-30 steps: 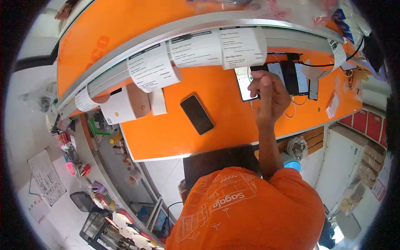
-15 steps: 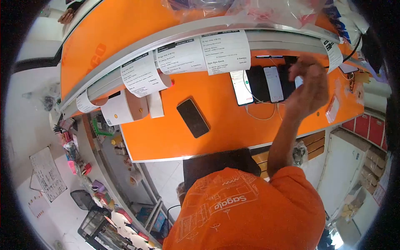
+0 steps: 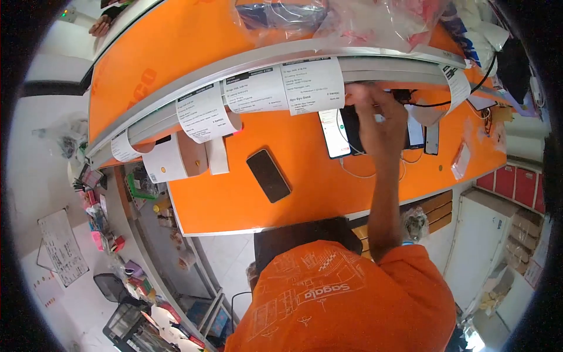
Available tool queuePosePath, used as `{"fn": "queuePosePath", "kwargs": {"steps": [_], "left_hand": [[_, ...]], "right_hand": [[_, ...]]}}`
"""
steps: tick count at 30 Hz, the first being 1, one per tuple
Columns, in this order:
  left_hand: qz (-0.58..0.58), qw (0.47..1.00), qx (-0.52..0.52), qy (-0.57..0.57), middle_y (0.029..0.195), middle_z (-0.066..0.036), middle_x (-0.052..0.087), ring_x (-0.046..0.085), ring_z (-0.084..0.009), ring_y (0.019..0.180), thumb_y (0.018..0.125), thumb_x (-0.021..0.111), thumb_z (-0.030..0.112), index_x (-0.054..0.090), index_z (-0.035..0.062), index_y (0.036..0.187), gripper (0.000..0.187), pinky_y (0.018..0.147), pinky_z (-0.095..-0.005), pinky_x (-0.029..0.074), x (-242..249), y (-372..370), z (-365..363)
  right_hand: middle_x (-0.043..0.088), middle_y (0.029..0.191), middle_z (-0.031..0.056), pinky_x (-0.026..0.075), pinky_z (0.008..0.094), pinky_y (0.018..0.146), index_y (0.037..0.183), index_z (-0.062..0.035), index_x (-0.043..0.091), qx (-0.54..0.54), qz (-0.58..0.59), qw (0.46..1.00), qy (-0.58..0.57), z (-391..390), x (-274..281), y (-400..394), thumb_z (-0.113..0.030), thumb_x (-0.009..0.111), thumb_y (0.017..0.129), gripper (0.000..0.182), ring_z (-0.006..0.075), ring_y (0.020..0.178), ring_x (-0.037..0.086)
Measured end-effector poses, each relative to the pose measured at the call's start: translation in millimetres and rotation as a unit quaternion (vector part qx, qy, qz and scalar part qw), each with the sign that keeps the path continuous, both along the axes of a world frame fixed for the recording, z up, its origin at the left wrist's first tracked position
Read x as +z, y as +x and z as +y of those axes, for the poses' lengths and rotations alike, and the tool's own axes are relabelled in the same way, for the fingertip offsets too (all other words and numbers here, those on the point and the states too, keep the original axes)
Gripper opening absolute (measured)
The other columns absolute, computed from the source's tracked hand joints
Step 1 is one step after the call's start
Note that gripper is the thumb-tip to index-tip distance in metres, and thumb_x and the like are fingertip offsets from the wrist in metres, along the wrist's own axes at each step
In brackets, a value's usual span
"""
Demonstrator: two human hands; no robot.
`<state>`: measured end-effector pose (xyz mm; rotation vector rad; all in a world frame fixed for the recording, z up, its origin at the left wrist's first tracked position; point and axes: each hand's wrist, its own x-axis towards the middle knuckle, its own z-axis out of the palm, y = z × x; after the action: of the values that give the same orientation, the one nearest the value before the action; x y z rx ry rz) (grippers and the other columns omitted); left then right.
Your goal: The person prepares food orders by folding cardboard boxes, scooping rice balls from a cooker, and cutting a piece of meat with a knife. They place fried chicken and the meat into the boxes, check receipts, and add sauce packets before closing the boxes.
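One hand in view: my right hand (image 3: 380, 120), raised over the orange counter (image 3: 246, 193), arm running up from my orange shirt (image 3: 346, 305).
right hand: fingers bunched together up at the metal rail (image 3: 246, 61), just right of the last hanging receipt; I can't tell if they pinch anything.
left hand: I don't see it.
phones: row of phones (image 3: 375, 132) lies flat on the counter under the rail, directly below my hand; hand and wrist cover the middle ones. Leftmost, lit phone (image 3: 332, 134) shows a white screen. Cables loop out from under them.
black phone: lone black phone (image 3: 268, 175), screen dark, lies tilted on the counter, well left of the row and apart from my hand.
receipts: three receipts (image 3: 258, 91) hang side by side from the rail, curling at the bottom; a fourth slip (image 3: 456, 82) hangs farther right.
printer: white printer (image 3: 173, 158) sits at the counter's left end, under the rail, paper strip beside it.
bags: clear plastic bags (image 3: 352, 17) lie on the shelf above the rail.
far left: cluttered shelves (image 3: 117, 234) below the counter's edge.
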<state>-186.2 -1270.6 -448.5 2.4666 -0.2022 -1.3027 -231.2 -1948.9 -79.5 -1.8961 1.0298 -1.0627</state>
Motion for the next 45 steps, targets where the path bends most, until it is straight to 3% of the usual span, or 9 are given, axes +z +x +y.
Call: {"fn": "queuePosePath", "kwargs": {"steps": [16,21,26,33,38,40,42,43,45], "left_hand": [[-0.024,0.994,-0.032,-0.103,0.078,-0.008,0.067,0.064,-0.0175,0.068,0.086,0.058,0.018,0.067,0.0022,0.091,0.018,0.060,-0.0324,0.053,-40,80,11],[-0.056,0.985,0.023,-0.159,0.078,-0.008,0.067,0.064,-0.0175,0.068,0.086,0.059,0.017,0.067,0.0018,0.091,0.018,0.061,-0.0322,0.054,-45,117,49],[0.045,0.866,0.426,-0.256,0.082,-0.012,0.068,0.065,-0.0184,0.070,0.085,0.061,0.017,0.065,-0.0019,0.099,0.024,0.060,-0.0312,0.056,-54,129,107],[0.021,0.854,0.479,-0.203,0.087,-0.012,0.066,0.066,-0.0212,0.070,0.088,0.056,0.011,0.062,-0.0012,0.104,0.021,0.059,-0.0329,0.057,-33,85,176],[0.014,0.887,0.456,-0.070,0.091,-0.014,0.066,0.066,-0.0218,0.072,0.085,0.059,0.021,0.063,-0.0013,0.098,0.025,0.056,-0.0364,0.057,-26,26,197],[0.002,0.857,0.508,-0.083,0.094,-0.013,0.067,0.066,-0.0218,0.081,0.088,0.058,0.022,0.064,0.0028,0.094,0.021,0.063,-0.0370,0.057,-12,-5,196],[-0.305,0.935,0.147,-0.110,0.081,-0.006,0.062,0.063,-0.0190,0.066,0.090,0.056,0.020,0.065,0.0082,0.090,0.014,0.054,-0.0326,0.054,-33,-35,209],[-0.508,0.852,-0.019,0.125,0.083,-0.006,0.062,0.063,-0.0191,0.068,0.091,0.056,0.021,0.064,0.0089,0.092,0.014,0.056,-0.0328,0.054,-56,-46,204],[-0.445,0.880,-0.002,0.166,0.083,-0.007,0.062,0.063,-0.0209,0.070,0.089,0.056,0.019,0.063,0.0101,0.091,0.012,0.057,-0.0340,0.054,-38,-76,197]], "right_hand": [[0.056,0.084,-0.0022,0.037,0.0211,0.079,0.092,-0.0064,0.054,0.101,-0.269,0.958,0.017,80,71,27,-0.025,0.061,0.097,0.021,0.0040,0.082,0.048],[0.063,0.094,0.0033,0.045,0.0234,0.071,0.128,-0.0065,0.049,0.152,-0.272,0.949,-0.043,79,84,147,-0.021,0.055,0.099,0.033,0.0067,0.084,0.054],[0.063,0.096,0.0070,0.048,0.0272,0.069,0.133,-0.0126,0.046,0.236,-0.254,0.938,-0.017,48,78,311,-0.020,0.054,0.099,0.036,0.0098,0.078,0.056],[0.064,0.110,0.0060,0.047,0.0249,0.077,0.124,-0.0125,0.065,0.256,-0.145,0.955,-0.045,-17,55,433,-0.004,0.051,0.095,0.033,0.0131,0.088,0.057],[0.056,0.126,0.0123,0.053,0.0319,0.085,0.135,-0.0025,0.050,0.337,-0.120,0.934,-0.005,-88,37,494,-0.005,0.053,0.093,0.043,0.0235,0.107,0.062],[0.049,0.137,0.0159,0.048,0.0372,0.096,0.139,0.0024,0.043,0.477,-0.238,0.838,0.116,-88,32,497,-0.017,0.056,0.094,0.050,0.0287,0.123,0.053],[0.048,0.139,0.0163,0.047,0.0382,0.098,0.140,0.0027,0.042,0.468,-0.188,0.863,0.029,-94,29,506,-0.020,0.056,0.094,0.052,0.0292,0.124,0.052],[0.047,0.140,0.0165,0.046,0.0387,0.099,0.140,0.0029,0.042,0.429,-0.124,0.890,-0.089,-100,26,504,-0.021,0.056,0.095,0.053,0.0294,0.125,0.051],[0.046,0.141,0.0169,0.044,0.0397,0.101,0.140,0.0032,0.041,0.384,-0.037,0.881,-0.272,-114,18,503,-0.024,0.056,0.095,0.055,0.0298,0.127,0.049]]}}
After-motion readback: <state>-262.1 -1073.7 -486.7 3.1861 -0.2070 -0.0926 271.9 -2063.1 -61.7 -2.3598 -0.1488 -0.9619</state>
